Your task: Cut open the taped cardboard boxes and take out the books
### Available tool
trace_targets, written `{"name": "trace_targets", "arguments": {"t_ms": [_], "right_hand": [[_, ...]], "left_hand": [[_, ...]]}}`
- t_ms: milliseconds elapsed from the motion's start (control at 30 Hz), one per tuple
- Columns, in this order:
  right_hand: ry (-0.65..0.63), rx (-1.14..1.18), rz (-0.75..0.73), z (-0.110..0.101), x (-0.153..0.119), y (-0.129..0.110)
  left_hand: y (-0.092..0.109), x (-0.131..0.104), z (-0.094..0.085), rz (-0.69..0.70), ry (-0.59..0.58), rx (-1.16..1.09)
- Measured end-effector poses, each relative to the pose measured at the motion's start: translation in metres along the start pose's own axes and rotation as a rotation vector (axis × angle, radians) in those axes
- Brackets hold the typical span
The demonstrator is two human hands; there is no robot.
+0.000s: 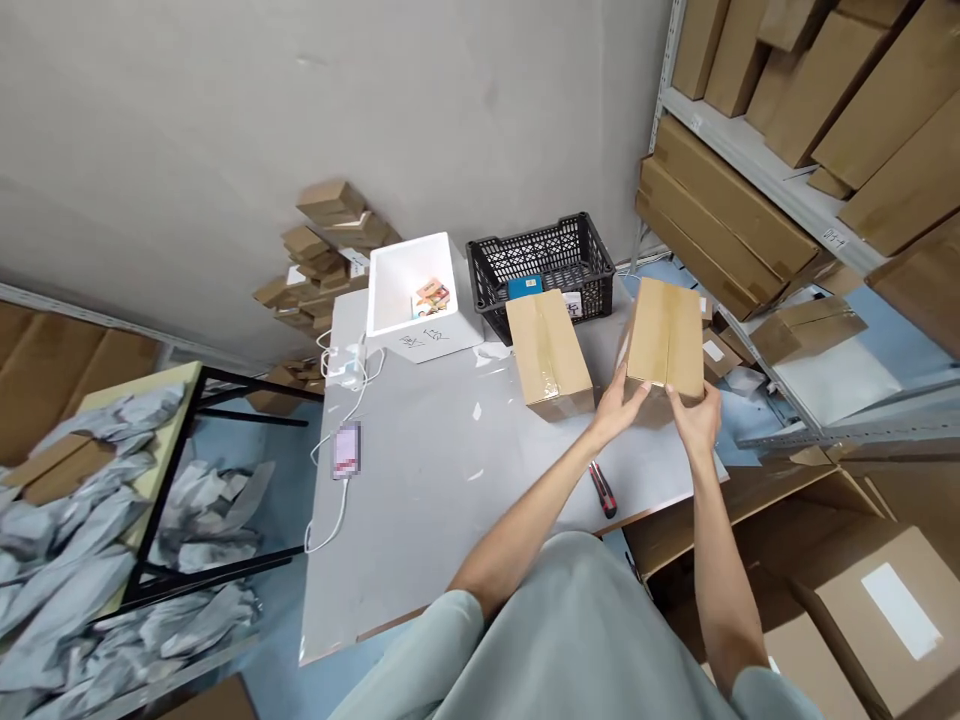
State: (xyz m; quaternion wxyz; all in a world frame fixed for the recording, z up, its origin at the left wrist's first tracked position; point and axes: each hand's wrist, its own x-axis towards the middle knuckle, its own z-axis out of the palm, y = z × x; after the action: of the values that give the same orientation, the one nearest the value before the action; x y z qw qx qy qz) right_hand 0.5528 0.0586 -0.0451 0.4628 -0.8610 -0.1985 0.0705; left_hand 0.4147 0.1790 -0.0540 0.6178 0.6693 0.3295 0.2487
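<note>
Box [664, 335] at the surface's [420, 500] right edge.
Left fingers [619, 387] and right fingers [712, 402] clamp its near end; long axis points away.

The held carton [665, 332] is a plain brown cardboard box, closed, with tape running near to far along its top. It lies at the right part of the table [420, 480], its top facing up and its long sides running near to far. The left hand [619, 405] grips its near left corner and the right hand [697, 415] its near right corner; whether its base touches the table is unclear. Just left stands a second brown carton [547, 345], also closed, glossy tape at its near end, its far end angled left.
</note>
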Motion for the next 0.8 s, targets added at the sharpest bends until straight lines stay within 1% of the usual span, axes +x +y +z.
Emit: {"name": "trace_targets", "arguments": {"t_ms": [67,100,167,200,267,367,433,467,533,600,700,767,800], "right_hand": [[-0.003,0.006,-0.044,-0.033,-0.053,-0.009],[-0.03,0.028,-0.052,-0.048,-0.082,-0.016],[-0.059,0.082,-0.027,-0.072,-0.141,-0.032],[-0.076,0.111,-0.003,-0.081,-0.17,-0.04],[-0.136,0.167,0.048,-0.092,-0.228,-0.054],[-0.272,0.26,0.119,-0.095,-0.309,-0.067],[-0.38,0.317,0.159,-0.089,-0.356,-0.074],[-0.433,0.345,0.18,-0.085,-0.376,-0.078],[-0.542,0.397,0.23,-0.072,-0.412,-0.089],[-0.678,0.435,0.276,-0.056,-0.442,-0.102],[-0.919,0.469,0.313,-0.018,-0.484,-0.121],[-1.046,0.469,0.335,0.017,-0.512,-0.128],[-1.091,0.461,0.343,0.037,-0.525,-0.13]], "left_hand": [[0.014,-0.027,-0.011,-0.008,0.001,-0.052],[0.021,-0.041,-0.018,-0.011,-0.003,-0.065],[0.035,-0.07,-0.034,-0.002,-0.016,-0.079],[0.041,-0.085,-0.043,0.011,-0.022,-0.087],[0.051,-0.118,-0.065,0.045,-0.027,-0.105],[0.058,-0.17,-0.107,0.071,0.01,-0.1],[0.054,-0.206,-0.142,0.062,0.047,-0.076],[0.049,-0.223,-0.161,0.052,0.065,-0.067],[0.033,-0.255,-0.203,0.021,0.108,-0.068],[0.011,-0.283,-0.246,-0.008,0.168,-0.082],[-0.027,-0.315,-0.307,-0.034,0.293,-0.089],[-0.051,-0.329,-0.341,-0.052,0.364,-0.09],[-0.061,-0.334,-0.354,-0.069,0.394,-0.094]]}}
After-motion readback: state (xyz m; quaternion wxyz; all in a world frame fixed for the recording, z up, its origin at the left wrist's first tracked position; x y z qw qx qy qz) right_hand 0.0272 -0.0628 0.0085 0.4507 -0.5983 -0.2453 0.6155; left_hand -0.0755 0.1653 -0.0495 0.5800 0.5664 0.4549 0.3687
